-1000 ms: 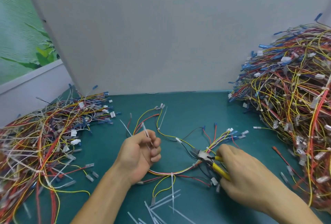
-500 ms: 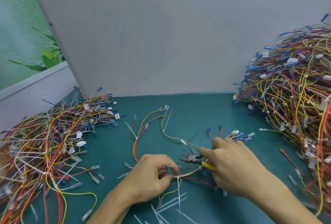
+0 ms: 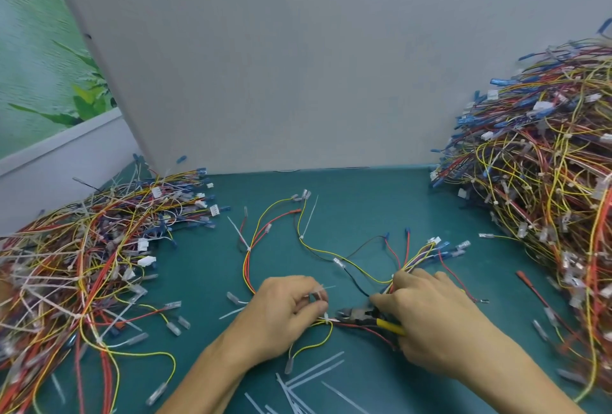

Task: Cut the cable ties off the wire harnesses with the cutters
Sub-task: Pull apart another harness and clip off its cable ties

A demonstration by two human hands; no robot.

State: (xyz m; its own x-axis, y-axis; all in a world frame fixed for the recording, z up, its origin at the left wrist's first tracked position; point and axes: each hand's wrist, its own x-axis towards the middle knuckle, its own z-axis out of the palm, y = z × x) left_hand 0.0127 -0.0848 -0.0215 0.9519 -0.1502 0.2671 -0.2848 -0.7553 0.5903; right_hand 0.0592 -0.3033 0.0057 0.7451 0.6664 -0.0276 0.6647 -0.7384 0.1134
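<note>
Step in hand: cutting 1 cable tie (image 3: 326, 317) on the wire harness (image 3: 248, 264). The left hand (image 3: 288, 317) has its fingers curled and pinches the wire harness right beside the tie. The right hand (image 3: 427, 324) is closed round the yellow handles of the cutters (image 3: 364, 316). The tips point at the tie, between the 2 sets of fingertips; jaw opening cannot be told. Next move, as judged: seat the jaws on the tie alone, clear of the wires, then squeeze.
</note>
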